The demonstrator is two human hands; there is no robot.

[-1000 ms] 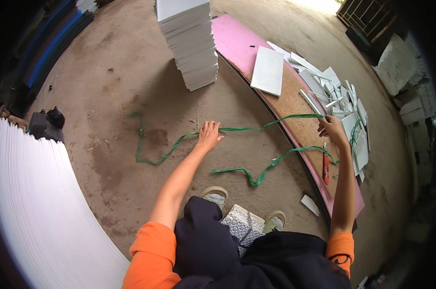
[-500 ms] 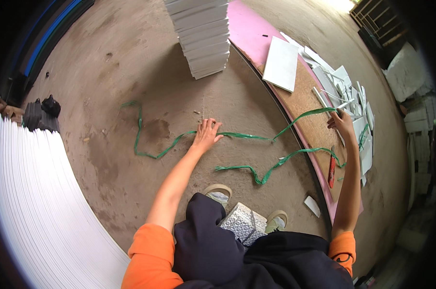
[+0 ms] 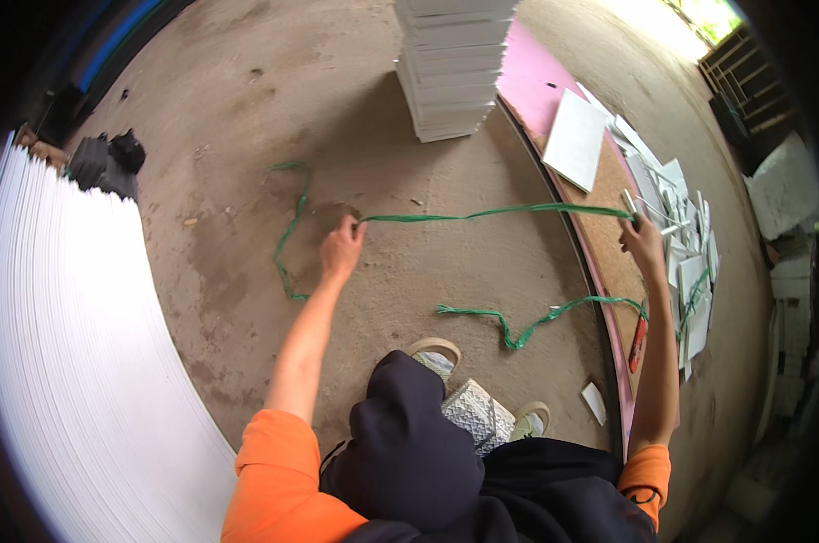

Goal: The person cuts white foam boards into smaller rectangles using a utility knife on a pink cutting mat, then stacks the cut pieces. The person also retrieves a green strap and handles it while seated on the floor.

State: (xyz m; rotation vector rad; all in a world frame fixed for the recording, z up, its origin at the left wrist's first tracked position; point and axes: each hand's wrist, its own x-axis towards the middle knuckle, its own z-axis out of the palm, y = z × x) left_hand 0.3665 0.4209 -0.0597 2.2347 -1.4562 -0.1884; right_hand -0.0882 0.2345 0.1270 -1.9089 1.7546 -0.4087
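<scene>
A green plastic strap [image 3: 482, 214] stretches nearly straight between my two hands, above the dirt-stained floor. My left hand [image 3: 341, 249] pinches it near the middle of the view, and the rest of its length trails from there across the floor to the left. At the other end my right hand [image 3: 642, 242] grips the strap, over the edge of the chipboard sheet. Closer to my feet lies a second green strap [image 3: 515, 342], crumpled, running from the floor onto the board. Beside it on the board rests a red utility knife [image 3: 638, 342].
A tall stack of white sheets [image 3: 453, 81] stands ahead. White panels [image 3: 74, 362] fill the left side. White offcuts [image 3: 690, 235] heap on the right beyond the chipboard [image 3: 599, 235]. A patterned block [image 3: 479, 418] sits between my feet. Dark bags [image 3: 109, 165] lie at far left.
My left hand has moved left and closed on the strap, which is now lifted and pulled straighter towards my right hand. The whole view has shifted slightly.
</scene>
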